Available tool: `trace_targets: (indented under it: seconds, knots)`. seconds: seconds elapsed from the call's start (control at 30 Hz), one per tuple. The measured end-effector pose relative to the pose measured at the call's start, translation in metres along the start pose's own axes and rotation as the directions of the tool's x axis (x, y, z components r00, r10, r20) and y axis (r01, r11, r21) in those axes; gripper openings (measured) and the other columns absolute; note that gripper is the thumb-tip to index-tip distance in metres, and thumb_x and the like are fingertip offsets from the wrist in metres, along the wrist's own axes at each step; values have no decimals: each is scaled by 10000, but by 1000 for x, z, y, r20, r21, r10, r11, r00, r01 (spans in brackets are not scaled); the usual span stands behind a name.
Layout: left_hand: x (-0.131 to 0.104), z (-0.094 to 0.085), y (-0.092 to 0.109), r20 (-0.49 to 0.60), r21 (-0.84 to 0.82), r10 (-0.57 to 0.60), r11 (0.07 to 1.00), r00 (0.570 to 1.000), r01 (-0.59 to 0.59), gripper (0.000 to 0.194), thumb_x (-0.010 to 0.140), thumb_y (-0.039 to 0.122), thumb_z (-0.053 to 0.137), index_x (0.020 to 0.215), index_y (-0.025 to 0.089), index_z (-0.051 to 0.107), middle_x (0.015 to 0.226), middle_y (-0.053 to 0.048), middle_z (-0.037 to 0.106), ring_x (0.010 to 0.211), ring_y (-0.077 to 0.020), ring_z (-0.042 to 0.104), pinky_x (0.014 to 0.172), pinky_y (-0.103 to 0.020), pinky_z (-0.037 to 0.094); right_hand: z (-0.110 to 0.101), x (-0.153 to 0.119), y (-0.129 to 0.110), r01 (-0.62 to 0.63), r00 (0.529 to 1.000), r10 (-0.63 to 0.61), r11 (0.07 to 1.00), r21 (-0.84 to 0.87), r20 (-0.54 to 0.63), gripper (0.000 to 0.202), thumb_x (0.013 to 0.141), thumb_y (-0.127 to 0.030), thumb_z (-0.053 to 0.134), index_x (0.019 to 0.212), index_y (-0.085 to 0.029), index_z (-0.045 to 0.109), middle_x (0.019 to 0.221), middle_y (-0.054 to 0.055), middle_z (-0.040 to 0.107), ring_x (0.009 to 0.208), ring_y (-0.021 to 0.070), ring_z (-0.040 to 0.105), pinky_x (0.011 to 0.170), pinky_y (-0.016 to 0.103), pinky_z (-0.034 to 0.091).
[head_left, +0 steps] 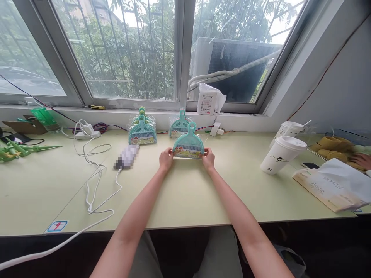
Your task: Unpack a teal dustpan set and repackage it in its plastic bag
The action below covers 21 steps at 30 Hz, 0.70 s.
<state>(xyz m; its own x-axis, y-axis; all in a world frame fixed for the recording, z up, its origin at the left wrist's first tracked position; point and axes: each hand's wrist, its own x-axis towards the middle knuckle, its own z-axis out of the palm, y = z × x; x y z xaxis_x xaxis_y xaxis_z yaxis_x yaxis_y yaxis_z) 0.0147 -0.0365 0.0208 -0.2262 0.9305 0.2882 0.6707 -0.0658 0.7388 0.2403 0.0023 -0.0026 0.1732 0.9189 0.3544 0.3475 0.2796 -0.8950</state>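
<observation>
Between my two hands a mint-green mini dustpan and brush set stands upright in clear plastic with a printed label. My left hand pinches its lower left corner, and my right hand pinches the lower right corner. Just behind it, slightly to the left, is another wrapped dustpan set, partly covered by the front one. Farther left, a row of several similar dustpan sets stands one behind another near the window sill.
A blurred phone-like object is plugged into a white cable at left. White cups and a tissue pack stand at right, near another person's hand. A bottle, power strip and small box line the window side.
</observation>
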Motion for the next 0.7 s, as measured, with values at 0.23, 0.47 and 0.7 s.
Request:
trace_targets:
  seconds: [0.23, 0.47, 0.7]
  knots:
    - [48, 7, -17, -37, 31, 27, 999, 999, -26, 174, 829, 221, 507, 893, 235, 668, 951, -93, 698, 862, -243, 642, 802, -339, 454, 37, 38, -3, 203, 979, -195, 895, -397, 61, 249, 830, -121, 435, 1052, -207, 509, 956, 67, 658, 828, 203, 631, 686, 285, 444]
    - [119, 23, -39, -88, -9, -25, 1000, 996, 24, 255, 832, 237, 525, 1076, 246, 596, 985, -87, 698, 880, -235, 650, 827, -341, 447, 76, 89, 3, 211, 977, -183, 813, -543, 107, 379, 900, -156, 365, 1268, -201, 442, 1183, 135, 585, 929, 237, 638, 746, 333, 486]
    - [171, 47, -42, -281, 60, -50, 996, 958, 70, 416, 879, 253, 488, 1289, 236, 420, 1201, -136, 560, 1048, -251, 596, 797, -348, 467, 111, 145, 25, 261, 954, -299, 792, -552, 23, 613, 902, -224, 348, 1488, -152, 183, 1545, 150, 201, 1421, 280, 203, 1083, 465, 331]
